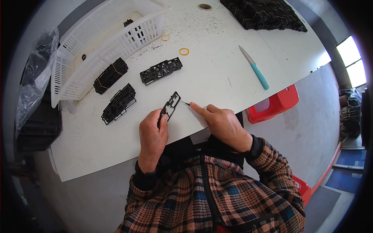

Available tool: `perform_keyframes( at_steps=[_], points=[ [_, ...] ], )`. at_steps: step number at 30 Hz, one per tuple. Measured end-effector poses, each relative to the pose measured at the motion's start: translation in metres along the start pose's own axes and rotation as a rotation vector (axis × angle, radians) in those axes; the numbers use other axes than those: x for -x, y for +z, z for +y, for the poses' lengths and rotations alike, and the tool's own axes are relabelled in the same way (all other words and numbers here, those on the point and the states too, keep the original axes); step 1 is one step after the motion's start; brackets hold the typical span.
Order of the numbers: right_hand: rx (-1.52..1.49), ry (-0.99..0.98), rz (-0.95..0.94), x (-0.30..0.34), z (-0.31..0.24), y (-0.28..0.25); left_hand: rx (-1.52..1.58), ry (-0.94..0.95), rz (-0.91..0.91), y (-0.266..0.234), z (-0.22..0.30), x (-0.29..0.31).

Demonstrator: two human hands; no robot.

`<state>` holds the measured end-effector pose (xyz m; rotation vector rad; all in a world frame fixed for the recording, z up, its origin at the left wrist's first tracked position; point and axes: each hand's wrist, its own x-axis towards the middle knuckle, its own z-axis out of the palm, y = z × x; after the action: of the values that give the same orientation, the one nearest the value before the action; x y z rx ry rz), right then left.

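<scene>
Nearer me than the basket [107,52], my left hand [152,131] clamps the frame [171,104], long axis slanting away from me, while my right hand [225,124], apart, pinches 1 tool [185,103] by its side farther from the basket.

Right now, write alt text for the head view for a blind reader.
A person's left hand holds a black openwork frame at a white table while the right hand points a thin dark tool toward it. Around them are more black frames, a white basket, yellow loops and a teal-handled knife.
</scene>
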<state>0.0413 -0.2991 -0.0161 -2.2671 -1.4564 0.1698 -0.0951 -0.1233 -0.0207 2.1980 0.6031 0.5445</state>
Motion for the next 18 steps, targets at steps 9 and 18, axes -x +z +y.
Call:
perform_keyframes(
  at_steps=[9, 18],
  points=[
    [-0.583, 0.142, 0.25, 0.002, 0.003, 0.001, 0.172, -0.045, -0.003, 0.001, 0.002, 0.005],
    [-0.949, 0.369, 0.149, -0.008, -0.009, -0.008, 0.351, -0.062, -0.07, -0.003, 0.018, 0.014]
  ],
)
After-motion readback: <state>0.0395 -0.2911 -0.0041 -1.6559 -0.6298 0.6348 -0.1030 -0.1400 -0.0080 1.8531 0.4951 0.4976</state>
